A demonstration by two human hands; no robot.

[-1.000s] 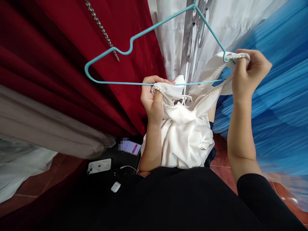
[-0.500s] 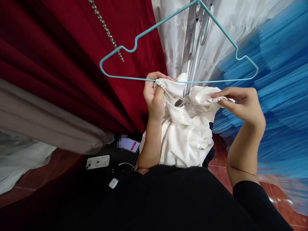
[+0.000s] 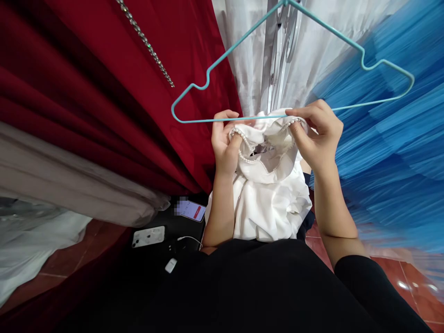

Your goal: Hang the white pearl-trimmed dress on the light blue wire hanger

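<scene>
A white dress point(image 3: 267, 203) with a pearl-trimmed neckline lies bunched across my lap, its opening facing up. My left hand point(image 3: 227, 143) pinches the left side of the beaded edge, thumb inside it. On the right side, my right hand point(image 3: 317, 134) grips the same edge between thumb and fingers. A light blue hanger point(image 3: 243, 39) hangs just above. Its lower bar crosses over the left fingers and the top of the cloth, then passes out of sight at the right hand and reappears beyond it. Whether the right fingers touch the bar, I cannot tell.
Red drapery point(image 3: 187, 69) with a beaded strand point(image 3: 145, 44) fills the left, and blue tulle point(image 3: 388, 152) the right. A metal rack point(image 3: 274, 69) stands behind the hanger. Two phones, one white-backed point(image 3: 148, 237), lie on a black surface beside a white case point(image 3: 170, 265).
My right hand has moved left and up with its side of the neckline, nearer the left hand and up to the hanger bar. The hanger has shifted right and tilted.
</scene>
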